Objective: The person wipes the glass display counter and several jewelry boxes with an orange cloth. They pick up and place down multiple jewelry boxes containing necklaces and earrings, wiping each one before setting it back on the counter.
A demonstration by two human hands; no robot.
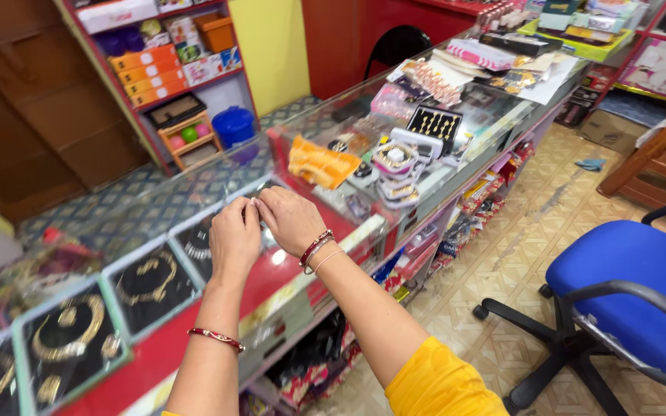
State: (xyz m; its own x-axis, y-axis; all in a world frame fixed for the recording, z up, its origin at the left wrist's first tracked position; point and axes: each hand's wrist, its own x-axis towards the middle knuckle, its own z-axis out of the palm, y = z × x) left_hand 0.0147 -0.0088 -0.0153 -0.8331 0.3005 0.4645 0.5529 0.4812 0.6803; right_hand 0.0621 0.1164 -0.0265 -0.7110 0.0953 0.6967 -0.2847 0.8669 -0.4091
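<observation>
The counter (pixel 194 339) has a red edge under its glass top. The jewellery boxes (pixel 71 339) have pale green rims and black inside, with gold necklaces (pixel 67 331) on the black. The left hand (pixel 233 239) has a red bangle (pixel 216 337) with small gold marks; the right hand (pixel 290 219) has red and silver bangles (pixel 316 250). The sleeve (pixel 437 385) is yellow. The chair (pixel 630 296) has a blue seat and a black frame. The floor (pixel 502 270) is beige with a diamond pattern. An orange packet (pixel 319 163) lies on the glass. The wall (pixel 271 46) behind is yellow, and the bucket (pixel 234 125) is blue.
</observation>
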